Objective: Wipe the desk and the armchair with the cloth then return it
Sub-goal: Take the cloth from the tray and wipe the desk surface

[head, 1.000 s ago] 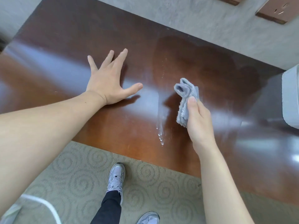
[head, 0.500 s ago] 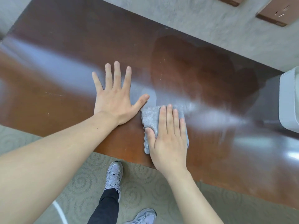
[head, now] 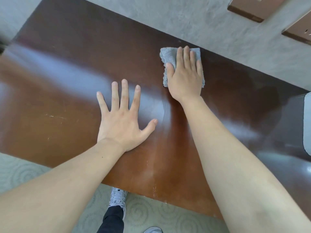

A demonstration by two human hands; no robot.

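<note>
Desk (head: 70, 68): dark reddish-brown wooden top, glossy, with pale glare bands across the middle and faint light scratches toward the left; its far edge meets a grey textured wall (head: 185, 19).

Carpet (head: 20, 172): pale green with a swirl pattern, showing below the desk's near edge.

Left hand (head: 122, 121): laid flat on the desk near the middle, palm down, fingers straight and spread, holding nothing.

Right hand (head: 185, 76): flat on top of the cloth, fingers straight and together, pressing it down onto the desk rather than curling round it.

Cloth (head: 168, 55): grey, fluffy, folded to a rough rectangle, lying on the desk close to its far edge, up and right of the left hand and well apart from it.

Pale object (head: 307, 121): at the right frame edge, cut off; possibly a padded seat or container, cannot tell.

Shoe (head: 117, 195): white and grey trainer on the carpet, dark trouser leg above it.
</note>
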